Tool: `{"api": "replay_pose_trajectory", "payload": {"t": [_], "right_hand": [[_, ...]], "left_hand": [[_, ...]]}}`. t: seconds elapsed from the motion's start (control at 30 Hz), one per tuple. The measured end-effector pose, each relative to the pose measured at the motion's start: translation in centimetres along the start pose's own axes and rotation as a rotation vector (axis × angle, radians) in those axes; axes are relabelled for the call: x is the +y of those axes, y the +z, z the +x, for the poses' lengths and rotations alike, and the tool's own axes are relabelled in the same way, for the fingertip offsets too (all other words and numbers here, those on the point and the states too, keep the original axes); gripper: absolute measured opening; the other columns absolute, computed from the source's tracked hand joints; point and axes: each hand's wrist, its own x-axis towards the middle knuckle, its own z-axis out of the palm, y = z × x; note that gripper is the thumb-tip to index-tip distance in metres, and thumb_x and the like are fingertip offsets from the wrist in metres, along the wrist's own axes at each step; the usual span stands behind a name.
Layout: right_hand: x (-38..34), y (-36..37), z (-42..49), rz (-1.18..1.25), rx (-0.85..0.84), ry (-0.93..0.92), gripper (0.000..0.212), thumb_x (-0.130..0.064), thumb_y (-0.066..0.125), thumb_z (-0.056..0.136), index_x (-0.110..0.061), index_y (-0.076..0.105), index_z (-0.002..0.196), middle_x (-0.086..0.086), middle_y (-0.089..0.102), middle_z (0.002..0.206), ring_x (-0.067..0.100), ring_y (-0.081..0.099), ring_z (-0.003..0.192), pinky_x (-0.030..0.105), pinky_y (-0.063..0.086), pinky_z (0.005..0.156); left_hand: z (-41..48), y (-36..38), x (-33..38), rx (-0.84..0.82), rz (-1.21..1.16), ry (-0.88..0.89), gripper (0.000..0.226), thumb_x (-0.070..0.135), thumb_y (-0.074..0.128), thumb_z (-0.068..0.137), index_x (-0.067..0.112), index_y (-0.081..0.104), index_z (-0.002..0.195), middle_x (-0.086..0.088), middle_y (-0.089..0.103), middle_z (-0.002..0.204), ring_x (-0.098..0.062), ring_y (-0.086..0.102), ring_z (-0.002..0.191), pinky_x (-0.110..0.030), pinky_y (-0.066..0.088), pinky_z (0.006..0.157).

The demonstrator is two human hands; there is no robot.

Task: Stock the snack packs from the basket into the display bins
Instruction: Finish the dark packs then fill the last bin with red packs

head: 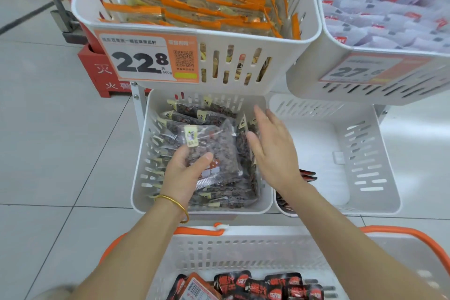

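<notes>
Basket (243,251) is cut off at the bottom. My left hand (185,169) grips a clear pack (219,151) of dark bits, right hand (275,153) is spread loose.

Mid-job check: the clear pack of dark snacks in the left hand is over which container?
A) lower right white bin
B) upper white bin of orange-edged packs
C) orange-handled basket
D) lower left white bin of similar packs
D: the left hand grips the clear pack of dark snacks over the lower left white slotted plastic bin, which holds similar packs.
</notes>
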Motion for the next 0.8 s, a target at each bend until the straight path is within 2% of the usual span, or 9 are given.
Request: {"api": "replay_pose_trajectory", "payload": {"t": [0.07,0.17,0.23,0.27,0.37,0.43,0.53,0.63,0.8], "right_hand": [[-0.5,-1.8,-0.8,0.369,-0.144,0.006,0.063,-0.037,0.051,0.095,-0.032,0.020,0.149,-0.012,0.037,0.148,0.005,0.034,0.134,0.024,0.028,0.109],[0.1,-3.6,0.2,0.590,-0.282,0.121,0.058,-0.021,0.074,0.081,-0.037,0.048,0.130,-0.010,0.059,0.121,-0.001,0.056,0.094,0.009,0.043,0.081],[0.9,-4.4,1.0,0.621,-0.306,0.180,0.038,-0.014,0.078,0.075,-0.037,0.061,0.100,-0.003,0.065,0.105,-0.004,0.056,0.066,0.013,0.048,0.065],[1.3,-4.5,1.2,0.598,-0.282,0.182,0.034,-0.013,0.079,0.073,-0.036,0.062,0.091,-0.004,0.067,0.099,-0.004,0.056,0.062,0.018,0.049,0.063],[1.9,-4.1,1.2,0.602,-0.041,0.142,0.031,-0.011,0.078,0.074,-0.034,0.065,0.090,-0.015,0.068,0.089,-0.004,0.060,0.077,0.025,0.050,0.071],[1.8,-3.9,0.7,0.601,0.146,0.074,0.033,-0.010,0.076,0.076,-0.034,0.061,0.093,-0.021,0.063,0.088,-0.005,0.058,0.086,0.020,0.049,0.075],[1.9,-3.2,0.4,0.505,0.311,-0.016,0.031,-0.011,0.071,0.081,-0.030,0.054,0.098,-0.020,0.055,0.095,-0.002,0.053,0.092,0.016,0.044,0.080],[2.0,-1.6,1.2,0.388,0.400,-0.074,0.032,-0.005,0.066,0.082,-0.024,0.053,0.104,-0.014,0.049,0.098,0.008,0.048,0.094,0.015,0.037,0.082],[2.0,1.2,3.5,0.247,0.384,-0.074,0.031,-0.002,0.058,0.085,-0.007,0.056,0.115,0.009,0.057,0.108,0.025,0.049,0.101,0.017,0.029,0.083]], "left_hand": [[-0.2,0.3,0.9,-0.174,0.117,0.066,0.017,0.014,0.064,0.087,0.022,0.059,0.101,0.007,0.065,0.101,-0.004,0.060,0.095,-0.018,0.048,0.083],[0.9,1.2,2.0,-0.329,0.284,0.119,0.039,0.023,0.067,0.086,0.023,0.054,0.122,0.005,0.061,0.122,-0.012,0.056,0.114,-0.035,0.046,0.098],[1.7,1.9,2.7,-0.394,0.364,0.177,0.039,0.024,0.067,0.085,0.028,0.054,0.122,0.007,0.060,0.123,-0.012,0.055,0.115,-0.040,0.045,0.100],[2.2,2.2,3.0,-0.404,0.407,0.210,0.039,0.024,0.068,0.085,0.029,0.054,0.122,0.009,0.060,0.121,-0.012,0.055,0.114,-0.038,0.045,0.099],[3.8,2.8,3.8,-0.255,0.666,0.376,0.050,0.036,0.068,0.083,0.023,0.050,0.129,0.009,0.051,0.124,-0.011,0.046,0.120,-0.027,0.037,0.100],[5.3,2.7,4.1,-0.099,0.915,0.560,0.061,0.045,0.063,0.085,0.016,0.045,0.136,-0.001,0.042,0.139,-0.019,0.033,0.132,-0.032,0.025,0.110],[7.7,2.3,4.0,-0.092,1.238,0.625,0.060,0.045,0.047,0.093,0.009,0.035,0.141,-0.010,0.030,0.148,-0.028,0.024,0.138,-0.039,0.017,0.115],[9.1,3.0,3.9,-0.182,1.564,0.580,0.059,0.049,0.032,0.096,0.012,0.030,0.143,-0.008,0.022,0.154,-0.026,0.012,0.142,-0.045,0.006,0.117],[9.9,3.0,3.5,-0.192,1.676,0.612,0.062,0.051,0.027,0.096,0.014,0.024,0.146,-0.008,0.020,0.153,-0.025,0.007,0.143,-0.044,0.002,0.117]]}}
